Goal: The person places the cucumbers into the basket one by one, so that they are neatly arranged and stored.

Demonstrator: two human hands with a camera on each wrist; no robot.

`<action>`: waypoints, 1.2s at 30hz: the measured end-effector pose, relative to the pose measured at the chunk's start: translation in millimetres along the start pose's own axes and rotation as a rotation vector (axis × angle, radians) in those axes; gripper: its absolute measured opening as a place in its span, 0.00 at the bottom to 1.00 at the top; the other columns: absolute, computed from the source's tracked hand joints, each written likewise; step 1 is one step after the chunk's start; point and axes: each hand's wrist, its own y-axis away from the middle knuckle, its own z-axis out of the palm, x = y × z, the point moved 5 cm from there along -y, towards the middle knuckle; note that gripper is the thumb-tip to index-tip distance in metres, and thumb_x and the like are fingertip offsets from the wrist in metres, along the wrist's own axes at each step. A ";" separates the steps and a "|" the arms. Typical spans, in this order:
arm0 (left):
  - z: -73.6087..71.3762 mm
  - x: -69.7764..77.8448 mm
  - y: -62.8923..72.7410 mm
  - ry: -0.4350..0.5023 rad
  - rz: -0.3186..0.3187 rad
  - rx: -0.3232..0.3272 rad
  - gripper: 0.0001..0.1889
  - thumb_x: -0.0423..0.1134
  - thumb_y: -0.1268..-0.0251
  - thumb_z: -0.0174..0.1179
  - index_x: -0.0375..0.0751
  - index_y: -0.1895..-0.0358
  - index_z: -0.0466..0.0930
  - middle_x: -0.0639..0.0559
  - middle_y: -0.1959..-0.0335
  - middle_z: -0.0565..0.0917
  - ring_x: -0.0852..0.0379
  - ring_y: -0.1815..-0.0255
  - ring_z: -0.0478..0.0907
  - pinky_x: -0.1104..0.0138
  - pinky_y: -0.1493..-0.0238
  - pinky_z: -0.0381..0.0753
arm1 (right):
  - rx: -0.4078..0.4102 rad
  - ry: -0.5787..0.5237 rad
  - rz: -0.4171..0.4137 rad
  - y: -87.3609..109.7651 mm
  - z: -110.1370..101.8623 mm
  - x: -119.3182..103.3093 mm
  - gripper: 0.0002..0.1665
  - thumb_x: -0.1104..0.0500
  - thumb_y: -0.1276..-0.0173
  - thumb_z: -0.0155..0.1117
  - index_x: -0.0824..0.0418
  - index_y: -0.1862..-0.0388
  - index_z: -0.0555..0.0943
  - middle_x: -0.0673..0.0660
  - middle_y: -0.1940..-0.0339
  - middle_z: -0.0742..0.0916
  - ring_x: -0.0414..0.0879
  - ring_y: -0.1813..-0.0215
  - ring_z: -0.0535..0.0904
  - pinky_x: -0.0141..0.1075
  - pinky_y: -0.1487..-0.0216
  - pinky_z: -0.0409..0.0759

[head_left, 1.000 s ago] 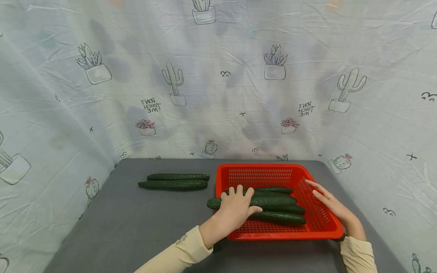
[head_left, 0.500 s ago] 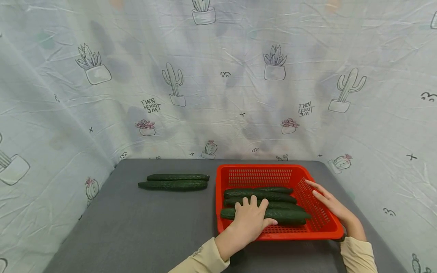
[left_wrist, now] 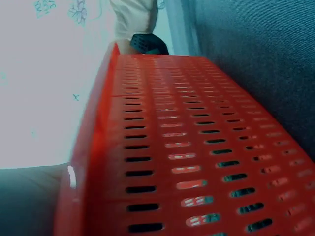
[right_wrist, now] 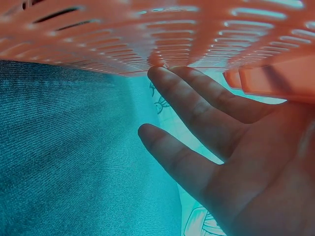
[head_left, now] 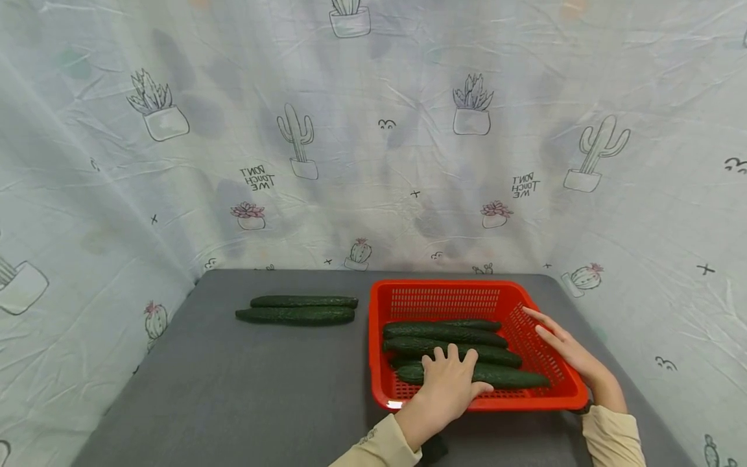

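Observation:
In the head view my left hand (head_left: 446,386) reaches over the front rim of the red plastic basket (head_left: 478,405). Its fingers grip a dark green cucumber (head_left: 513,377) lying toward the basket's front. Behind it, several more cucumbers (head_left: 443,333) lie lengthwise on the basket floor. My right hand (head_left: 569,350) rests at the basket's right side. In the right wrist view the right hand's fingers (right_wrist: 197,108) stretch out straight against the slotted outer wall. The left wrist view is filled by the basket's slotted wall (left_wrist: 162,128); the left hand is hidden there.
Two cucumbers (head_left: 297,315) lie side by side on the grey table (head_left: 262,383), left of the basket. A pale sheet (head_left: 373,162) printed with potted cacti hangs behind the table and along both sides.
My left hand has carried the cucumber rightward and toward the front of the basket, lowering it from over the left rim to inside. The right hand has stayed in place.

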 end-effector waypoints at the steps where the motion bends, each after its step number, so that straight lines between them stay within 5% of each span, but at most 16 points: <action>1: 1.3 0.6 -1.7 0.002 -0.003 -0.001 0.27 0.71 0.44 0.42 0.65 0.44 0.65 0.53 0.56 0.73 0.50 0.64 0.69 0.57 0.61 0.72 | 0.001 0.001 0.000 -0.2 0.0 0.0 0.29 0.56 0.23 0.36 0.57 0.26 0.48 0.64 0.33 0.64 0.39 0.46 0.77 0.34 0.54 0.79; 11: 6.5 2.8 -17.5 0.039 -0.057 -0.018 0.28 0.70 0.48 0.49 0.69 0.43 0.65 0.53 0.52 0.73 0.49 0.58 0.70 0.55 0.55 0.72 | 0.028 0.086 -0.011 -1.8 -2.6 -0.6 0.29 0.55 0.23 0.37 0.56 0.26 0.50 0.64 0.31 0.61 0.31 0.46 0.74 0.30 0.53 0.77; 19: 11.6 3.6 -23.8 0.029 -0.094 -0.025 0.28 0.69 0.51 0.54 0.71 0.44 0.66 0.52 0.54 0.73 0.50 0.57 0.69 0.56 0.53 0.69 | 0.015 0.054 -0.014 -1.2 -2.8 -1.7 0.29 0.56 0.23 0.36 0.57 0.26 0.50 0.47 0.36 0.67 0.35 0.47 0.77 0.32 0.54 0.78; 31: 16.7 3.5 -27.1 0.048 -0.144 -0.015 0.28 0.65 0.53 0.61 0.69 0.46 0.67 0.53 0.54 0.74 0.50 0.53 0.68 0.55 0.51 0.66 | 0.041 0.150 0.001 -0.3 -3.6 -2.1 0.28 0.54 0.22 0.36 0.55 0.26 0.51 0.55 0.31 0.62 0.24 0.45 0.70 0.29 0.53 0.76; 36: 17.0 1.7 -25.3 0.077 -0.137 -0.007 0.25 0.61 0.52 0.64 0.65 0.50 0.68 0.53 0.56 0.72 0.50 0.53 0.66 0.55 0.52 0.66 | 0.035 0.151 -0.001 -2.3 -3.5 -2.3 0.28 0.54 0.22 0.35 0.55 0.26 0.50 0.66 0.30 0.60 0.26 0.45 0.71 0.29 0.54 0.76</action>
